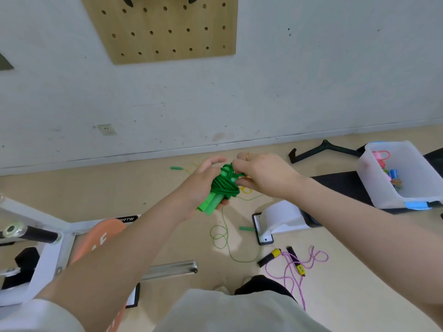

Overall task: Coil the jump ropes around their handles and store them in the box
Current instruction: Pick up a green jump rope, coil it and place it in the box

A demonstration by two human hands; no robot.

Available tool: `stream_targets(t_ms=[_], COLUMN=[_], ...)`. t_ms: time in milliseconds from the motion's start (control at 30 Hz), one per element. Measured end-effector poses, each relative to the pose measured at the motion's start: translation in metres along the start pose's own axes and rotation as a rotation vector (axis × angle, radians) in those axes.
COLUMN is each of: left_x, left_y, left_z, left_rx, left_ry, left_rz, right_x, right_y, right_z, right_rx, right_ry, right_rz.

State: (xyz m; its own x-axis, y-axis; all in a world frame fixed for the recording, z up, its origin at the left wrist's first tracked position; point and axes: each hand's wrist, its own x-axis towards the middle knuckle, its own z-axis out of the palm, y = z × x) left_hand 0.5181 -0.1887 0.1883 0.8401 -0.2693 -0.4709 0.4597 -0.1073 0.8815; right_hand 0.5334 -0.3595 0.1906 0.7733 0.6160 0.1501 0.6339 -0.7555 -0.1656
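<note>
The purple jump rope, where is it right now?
In the head view, the purple jump rope lies loose on the floor at lower right, below the white box and right of the thin green rope.

I saw a green jump rope (224, 185) coiled round its paired handles, held above the floor. A purple rope (297, 264) lay loose on the floor. The translucent box (393, 197) sat at right, holding coiled ropes.

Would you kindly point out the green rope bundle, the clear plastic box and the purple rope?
green rope bundle (224, 185): head view, coiled wraps.
clear plastic box (381, 185): head view, near wall.
purple rope (291, 279): head view, loose loops.
</note>
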Motion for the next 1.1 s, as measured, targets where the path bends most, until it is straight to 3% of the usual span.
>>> stream_targets(t_ms=[267, 433, 500, 567, 667, 800, 933, 1100], left_x=[0.002, -0.003, 0.001, 0.01, 0.021, 0.031, 0.037, 0.032], left_y=[-0.023, -0.027, -0.026, -0.024, -0.024, -0.032, -0.036, -0.045], left_z=[-0.003, 0.009, 0.018, 0.028, 0.047, 0.101, 0.177, 0.266], left_rx=[-0.02, -0.302, -0.505, -0.638, -0.634, -0.563, -0.465, -0.316], left_ry=[-0.015, 0.025, 0.053, 0.119, 0.219, 0.27, 0.229, 0.215], left_rz=[-0.134, -0.219, -0.256, -0.242, -0.217, -0.27, -0.233, -0.083], right_x=[-0.014, -0.02, -0.019, -0.021, -0.049, -0.099, -0.151, -0.216], right_y=[-0.019, -0.014, -0.003, 0.004, 0.012, 0.031, 0.062, 0.101], right_z=[0.03, 0.027, 0.026, 0.018, 0.016, 0.028, 0.015, -0.01], right_rx=[-0.178, -0.133, -0.133, -0.128, -0.143, 0.188, 0.614, 1.1], right_ry=[0.159, 0.287, 0.23, 0.008, -0.178, -0.258, -0.098, 0.0], right_rz=[0.06, 0.014, 0.012, 0.052, 0.128, 0.376, 0.668, 0.76])
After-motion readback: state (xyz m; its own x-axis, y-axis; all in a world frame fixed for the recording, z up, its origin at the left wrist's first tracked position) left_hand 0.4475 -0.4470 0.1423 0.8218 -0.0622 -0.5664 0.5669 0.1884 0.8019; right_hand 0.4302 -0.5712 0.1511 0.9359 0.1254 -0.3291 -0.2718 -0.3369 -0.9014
